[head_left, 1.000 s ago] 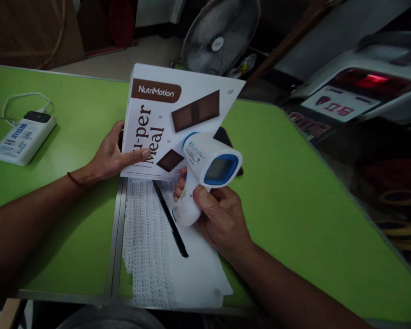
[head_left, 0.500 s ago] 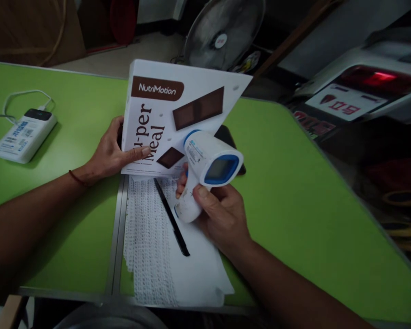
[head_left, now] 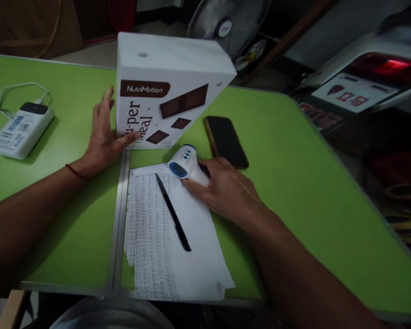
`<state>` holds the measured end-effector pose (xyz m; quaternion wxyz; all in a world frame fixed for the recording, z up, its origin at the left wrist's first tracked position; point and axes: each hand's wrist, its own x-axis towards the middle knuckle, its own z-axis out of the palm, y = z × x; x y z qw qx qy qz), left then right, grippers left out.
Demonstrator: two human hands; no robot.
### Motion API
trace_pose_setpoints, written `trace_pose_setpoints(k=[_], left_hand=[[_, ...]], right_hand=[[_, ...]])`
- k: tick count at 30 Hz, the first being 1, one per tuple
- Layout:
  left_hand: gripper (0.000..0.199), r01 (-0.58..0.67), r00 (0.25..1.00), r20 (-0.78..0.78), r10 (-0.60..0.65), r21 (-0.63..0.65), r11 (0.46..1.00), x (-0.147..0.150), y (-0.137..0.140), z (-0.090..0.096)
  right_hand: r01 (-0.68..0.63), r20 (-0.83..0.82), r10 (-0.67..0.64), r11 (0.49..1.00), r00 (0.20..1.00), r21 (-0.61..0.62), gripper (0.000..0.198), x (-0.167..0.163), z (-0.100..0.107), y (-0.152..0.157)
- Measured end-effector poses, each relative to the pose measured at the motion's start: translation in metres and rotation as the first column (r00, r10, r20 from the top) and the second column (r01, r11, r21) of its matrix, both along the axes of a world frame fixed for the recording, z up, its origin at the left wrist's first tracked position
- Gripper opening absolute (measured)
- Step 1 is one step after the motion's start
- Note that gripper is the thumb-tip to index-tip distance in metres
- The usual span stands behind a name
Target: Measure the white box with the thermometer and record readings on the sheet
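A white NutriMotion box (head_left: 178, 64) stands upright at the far side of the paper. My left hand (head_left: 104, 132) is at its left edge, fingers stretched up and apart, the thumb lying across the lower front; it does not grip the box. In my right hand (head_left: 222, 185) is a white and blue infrared thermometer (head_left: 188, 165), held around its handle and tipped low over the top of the paper sheets (head_left: 198, 265). Its small screen faces me. On the handwritten sheets lies a black pen (head_left: 174, 212). A dark phone (head_left: 228, 141) lies just beyond my right hand.
A white power bank (head_left: 22, 130) with a cable rests on the left of the green table (head_left: 294, 196). A metal seam runs between the table's halves. Behind stands a fan (head_left: 222, 29); at the right is a vehicle's rear (head_left: 359, 87) with a lit red lamp.
The box is now upright on the table, and my left fingers have opened off it. My right hand has lowered and tilted the thermometer toward the paper, uncovering the phone.
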<state>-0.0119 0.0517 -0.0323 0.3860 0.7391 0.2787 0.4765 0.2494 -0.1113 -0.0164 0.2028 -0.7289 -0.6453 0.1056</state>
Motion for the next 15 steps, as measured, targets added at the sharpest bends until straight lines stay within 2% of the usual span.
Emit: trace_pose_setpoints(k=[2,3,6,8,10,12,15], left_hand=[[0.104,-0.098,0.995,-0.015,0.101,0.111,0.989,0.000,-0.005,0.005],[0.098,-0.141,0.989,-0.009,0.145,0.152,0.978,0.000,-0.010,0.008],[0.072,-0.209,0.977,0.012,0.214,0.268,0.940,0.004,-0.027,0.018],[0.063,-0.201,0.975,-0.027,0.219,0.292,0.935,0.007,-0.036,0.021],[0.057,-0.099,0.981,-0.136,0.136,0.251,0.963,0.009,-0.041,0.021],[0.049,0.064,0.962,-0.272,-0.011,0.186,0.980,0.009,-0.041,0.019],[0.040,0.295,0.871,-0.452,-0.190,0.173,0.940,0.009,-0.038,0.014]], right_hand=[[0.005,0.103,-0.010,0.999,0.995,0.052,0.044,-0.005,0.002,-0.001],[-0.016,0.119,0.002,0.994,0.993,0.111,0.043,-0.009,0.004,-0.003],[-0.104,0.046,0.095,0.948,0.994,0.300,0.031,-0.025,0.014,-0.013],[-0.166,-0.038,0.186,0.938,0.982,0.303,0.024,-0.036,0.019,-0.021],[-0.240,-0.083,0.266,0.943,0.960,0.231,0.026,-0.044,0.018,-0.028],[-0.299,-0.075,0.313,0.941,0.947,0.157,0.030,-0.048,0.013,-0.031],[-0.347,-0.038,0.353,0.931,0.935,0.116,0.031,-0.049,0.004,-0.029]])
